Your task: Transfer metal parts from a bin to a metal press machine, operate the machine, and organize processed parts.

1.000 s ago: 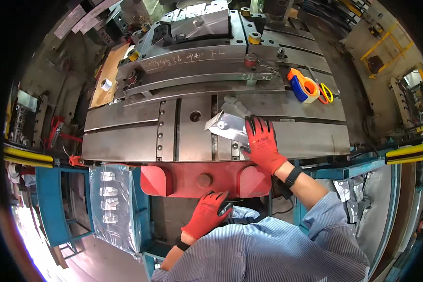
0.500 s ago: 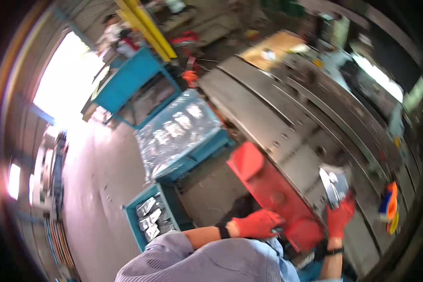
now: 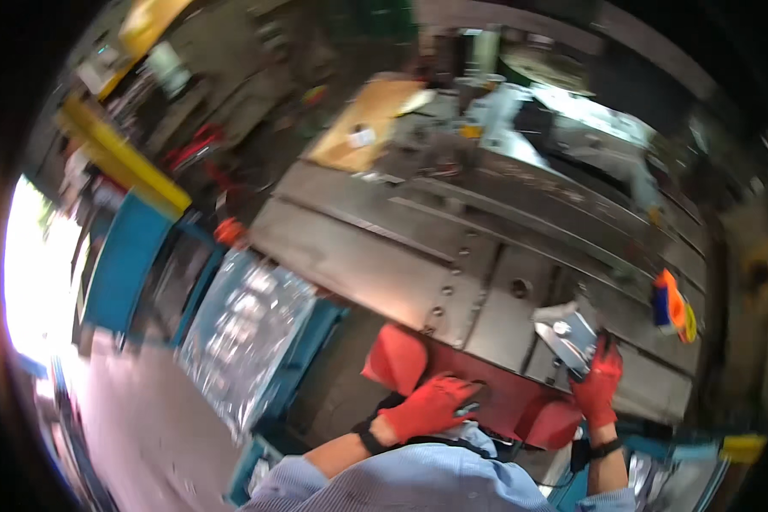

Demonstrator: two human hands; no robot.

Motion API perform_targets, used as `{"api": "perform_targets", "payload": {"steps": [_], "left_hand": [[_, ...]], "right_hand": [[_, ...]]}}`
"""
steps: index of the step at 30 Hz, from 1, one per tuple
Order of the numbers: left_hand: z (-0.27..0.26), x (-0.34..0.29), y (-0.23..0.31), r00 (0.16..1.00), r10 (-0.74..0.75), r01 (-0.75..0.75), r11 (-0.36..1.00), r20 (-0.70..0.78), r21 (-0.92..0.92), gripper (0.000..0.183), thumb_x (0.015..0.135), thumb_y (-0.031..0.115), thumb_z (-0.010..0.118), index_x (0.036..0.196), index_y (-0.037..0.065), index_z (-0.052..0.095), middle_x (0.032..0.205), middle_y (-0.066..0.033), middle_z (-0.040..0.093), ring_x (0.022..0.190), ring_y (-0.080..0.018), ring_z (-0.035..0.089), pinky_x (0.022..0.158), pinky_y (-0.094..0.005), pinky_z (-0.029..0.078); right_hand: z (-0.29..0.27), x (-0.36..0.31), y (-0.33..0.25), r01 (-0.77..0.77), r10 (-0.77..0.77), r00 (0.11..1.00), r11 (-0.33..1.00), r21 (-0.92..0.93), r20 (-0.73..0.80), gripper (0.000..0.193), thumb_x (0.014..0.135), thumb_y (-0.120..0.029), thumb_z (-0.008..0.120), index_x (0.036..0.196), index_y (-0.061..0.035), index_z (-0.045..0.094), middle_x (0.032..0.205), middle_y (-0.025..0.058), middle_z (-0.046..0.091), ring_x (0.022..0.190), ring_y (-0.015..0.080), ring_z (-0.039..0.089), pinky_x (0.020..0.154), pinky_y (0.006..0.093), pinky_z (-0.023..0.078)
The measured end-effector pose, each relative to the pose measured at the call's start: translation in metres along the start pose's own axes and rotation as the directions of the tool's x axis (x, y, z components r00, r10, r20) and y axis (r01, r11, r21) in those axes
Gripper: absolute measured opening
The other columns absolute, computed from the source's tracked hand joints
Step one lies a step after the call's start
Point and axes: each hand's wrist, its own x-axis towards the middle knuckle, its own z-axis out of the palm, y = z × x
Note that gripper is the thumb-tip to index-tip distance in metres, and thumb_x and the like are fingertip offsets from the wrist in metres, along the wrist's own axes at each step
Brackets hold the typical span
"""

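My right hand (image 3: 597, 388), in a red glove, is closed on the near end of a shiny bent sheet-metal part (image 3: 569, 334), held over the steel machine bed (image 3: 367, 256). My left hand (image 3: 431, 405), also red-gloved, is at the near side of the red panel (image 3: 478, 363) with raised rounded ends. Its fingers are curled together. A small greyish bit shows by its fingertips, too blurred to name, and whether the hand touches the panel I cannot tell.
An orange, blue and yellow object (image 3: 672, 305) lies on the bed's right side. To the left, clear plastic with shiny parts covers a blue bin (image 3: 307, 341). A brown board (image 3: 367, 119) lies at the bed's far left corner. Behind the bed stand machine parts.
My view has swung to the right, so the bed now lies more level and the bins sit further left. The metal part stays in my right hand; my left hand stays by the red panel.
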Motion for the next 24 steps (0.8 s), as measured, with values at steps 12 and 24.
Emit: {"api": "perform_targets", "payload": {"steps": [12,24], "left_hand": [[-0.036,0.043,-0.057,0.949,0.061,-0.023,0.992,-0.310,0.123,0.067,0.079,0.028,0.069,0.137,0.005,0.044,0.132,-0.0192,0.047,0.124,-0.0366,0.042,0.107,-0.0480,0.030],[-0.007,0.086,-0.094,0.891,-0.060,0.266,0.873,-0.450,0.409,0.075,0.084,0.045,0.058,0.143,0.004,0.036,0.149,-0.0191,0.032,0.139,-0.0364,0.024,0.115,-0.0546,0.012]], "right_hand": [[-0.090,-0.010,-0.028,-0.116,0.100,0.976,0.991,-0.074,-0.191,0.101,0.059,-0.027,0.080,0.142,0.0032,0.031,0.139,0.0273,0.038,0.125,0.0437,0.040,0.106,0.0520,0.030],[-0.151,0.246,-0.011,0.096,-0.153,0.966,0.961,-0.259,-0.210,0.101,0.065,-0.033,0.078,0.147,-0.0042,0.027,0.137,0.0270,0.040,0.127,0.0419,0.039,0.106,0.0525,0.030]]}}
